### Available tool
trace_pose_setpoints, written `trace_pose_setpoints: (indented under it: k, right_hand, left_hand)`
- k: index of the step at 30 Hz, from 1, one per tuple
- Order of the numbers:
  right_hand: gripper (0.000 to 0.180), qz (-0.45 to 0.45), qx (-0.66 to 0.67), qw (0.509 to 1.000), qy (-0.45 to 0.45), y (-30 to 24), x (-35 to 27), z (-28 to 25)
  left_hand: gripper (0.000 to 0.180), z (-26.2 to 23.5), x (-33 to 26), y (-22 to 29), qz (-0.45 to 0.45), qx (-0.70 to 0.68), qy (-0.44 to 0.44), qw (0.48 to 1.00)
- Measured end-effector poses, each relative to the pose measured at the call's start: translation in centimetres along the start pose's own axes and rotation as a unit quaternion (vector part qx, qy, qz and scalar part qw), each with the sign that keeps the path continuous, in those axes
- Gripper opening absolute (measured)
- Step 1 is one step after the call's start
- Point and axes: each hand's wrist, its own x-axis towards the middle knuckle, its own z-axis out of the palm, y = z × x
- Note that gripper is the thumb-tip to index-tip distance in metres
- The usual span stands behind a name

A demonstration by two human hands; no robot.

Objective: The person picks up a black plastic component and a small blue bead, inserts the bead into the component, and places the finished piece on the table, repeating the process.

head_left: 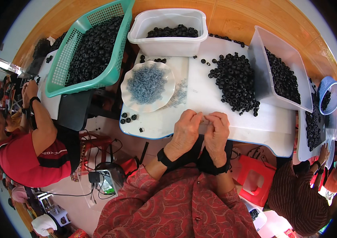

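At the table's front edge, my left hand (186, 129) and my right hand (217, 130) meet with their fingertips pinched together. Whatever small piece lies between them is too tiny and covered to name. Left of my hands, a white wavy-rimmed plate (127, 92) bears a heap of small translucent grey-blue pieces (146, 84), and more are scattered (177, 95) beside it. To the far right of my hands spreads a pile of black hollow round parts (234, 79). A few similar black parts (128, 118) sit near the table's left corner.
A white tub (168, 47) with black parts stands at the back. On the right is a translucent bin (264, 85); on the left, a green basket (115, 73). People sit on both sides, one in a red shirt (33, 162). A red stool (257, 178) is below the table.
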Motion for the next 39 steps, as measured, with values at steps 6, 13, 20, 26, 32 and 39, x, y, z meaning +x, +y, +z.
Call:
trace_pose_setpoints:
  k: [6,13,20,26,32,39]
  right_hand:
    - [0.025,0.002,0.110,0.994,-0.004,-4.6,1.5,0.4]
    - [0.027,-0.060,0.104,0.983,-0.142,-4.4,2.5,1.5]
    - [0.027,-0.046,0.156,0.978,-0.129,-3.8,2.4,1.8]
    - [0.027,-0.067,0.150,0.979,-0.120,-3.2,2.3,1.8]
    - [0.026,0.018,0.241,0.965,-0.099,-3.4,1.4,1.1]
    - [0.018,0.090,0.168,0.981,0.033,-1.7,0.9,0.4]
  left_hand:
    - [0.030,-0.1,-0.1,0.4,0.016,-0.028,-0.026,0.999]
    - [0.028,3.0,-1.2,-2.0,0.032,-0.085,0.028,0.996]
    - [0.028,2.6,-1.8,-2.1,0.028,-0.055,-0.007,0.998]
    - [0.029,1.5,-1.8,-1.2,0.045,-0.031,-0.025,0.998]
    - [0.034,0.5,-1.3,-0.5,0.082,0.023,-0.040,0.996]
    - [0.044,0.0,-0.2,0.0,0.070,0.048,-0.003,0.996]
